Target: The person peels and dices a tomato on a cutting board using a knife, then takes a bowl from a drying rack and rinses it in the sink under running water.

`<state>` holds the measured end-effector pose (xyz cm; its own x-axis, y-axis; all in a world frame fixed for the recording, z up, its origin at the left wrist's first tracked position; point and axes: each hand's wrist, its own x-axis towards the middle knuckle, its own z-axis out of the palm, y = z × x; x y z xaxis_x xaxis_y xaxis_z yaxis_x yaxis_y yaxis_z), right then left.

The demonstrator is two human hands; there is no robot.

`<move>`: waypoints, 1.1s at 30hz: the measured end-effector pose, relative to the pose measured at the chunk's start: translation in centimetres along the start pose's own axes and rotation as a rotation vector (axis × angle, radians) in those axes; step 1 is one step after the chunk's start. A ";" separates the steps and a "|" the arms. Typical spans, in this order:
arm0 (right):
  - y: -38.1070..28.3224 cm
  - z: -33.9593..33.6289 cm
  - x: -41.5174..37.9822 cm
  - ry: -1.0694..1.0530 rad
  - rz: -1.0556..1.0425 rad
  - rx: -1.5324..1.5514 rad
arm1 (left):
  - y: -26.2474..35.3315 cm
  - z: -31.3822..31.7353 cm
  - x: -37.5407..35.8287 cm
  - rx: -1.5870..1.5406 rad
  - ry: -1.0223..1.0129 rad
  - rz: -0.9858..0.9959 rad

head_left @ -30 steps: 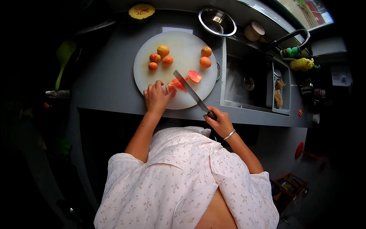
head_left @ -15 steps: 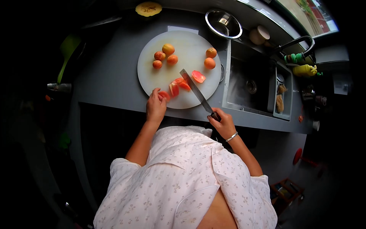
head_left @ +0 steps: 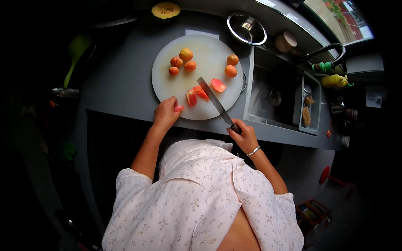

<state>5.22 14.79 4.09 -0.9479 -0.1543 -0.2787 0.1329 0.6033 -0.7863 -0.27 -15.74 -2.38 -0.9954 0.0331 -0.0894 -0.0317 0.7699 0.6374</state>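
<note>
My left hand (head_left: 166,112) is closed on a red tomato wedge (head_left: 179,108) at the near left edge of the round white cutting board (head_left: 205,50). In my right hand (head_left: 244,137) is the dark handle of a kitchen knife (head_left: 215,101). Its blade slants up and left over the board, partly covering some cut tomato pieces (head_left: 201,93). Another cut piece (head_left: 191,98) lies left of these, and a larger cut tomato (head_left: 218,85) sits right of the blade. Several whole orange-red tomatoes (head_left: 186,54) rest at the board's far left, with two more (head_left: 230,71) at its right.
Right of the board is a sink (head_left: 261,96) with a black faucet (head_left: 322,52). A metal bowl (head_left: 247,29) stands behind it. Half a yellow melon (head_left: 165,10) lies at the back left. A yellow bottle (head_left: 334,80) is beyond the sink.
My left hand has lifted the tomato wedge and drawn it slightly left toward the board's edge. My right hand and the knife have hardly moved.
</note>
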 end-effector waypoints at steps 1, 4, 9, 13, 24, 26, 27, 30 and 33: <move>0.1 0.0 0.0 0.006 -0.006 0.001 | 0.1 -0.1 0.0 -0.075 -0.080 -0.118; 0.4 0.0 -0.2 0.021 -0.018 -0.014 | -0.1 1.2 0.5 -0.200 0.131 -0.120; 0.2 -0.2 0.0 0.004 -0.004 -0.011 | -0.4 3.4 1.3 -0.246 0.262 -0.157; 0.5 -0.3 -0.1 0.012 -0.003 0.012 | -0.7 3.0 0.9 -0.909 0.085 -0.476; 0.7 -0.5 0.0 -0.003 -0.011 0.001 | 0.3 4.8 1.2 -0.258 0.156 -0.216; 0.7 -0.4 -0.1 -0.001 -0.015 0.005 | -0.4 5.3 1.3 -0.156 0.244 -0.108; 0.7 -0.5 -0.1 -0.001 -0.016 0.006 | -0.6 5.6 1.3 -0.054 0.330 0.000; 0.7 -0.6 -0.3 -0.006 -0.009 0.005 | 0.5 5.3 1.2 -0.329 0.157 -0.258; 1.0 -0.8 -0.5 -0.014 0.007 0.001 | 2.7 5.3 0.6 -0.199 0.263 -0.153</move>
<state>5.61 16.07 3.91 -0.9428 -0.1606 -0.2920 0.1402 0.6038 -0.7847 -0.51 -10.29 -4.78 -0.9660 -0.2583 -0.0116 -0.1733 0.6134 0.7705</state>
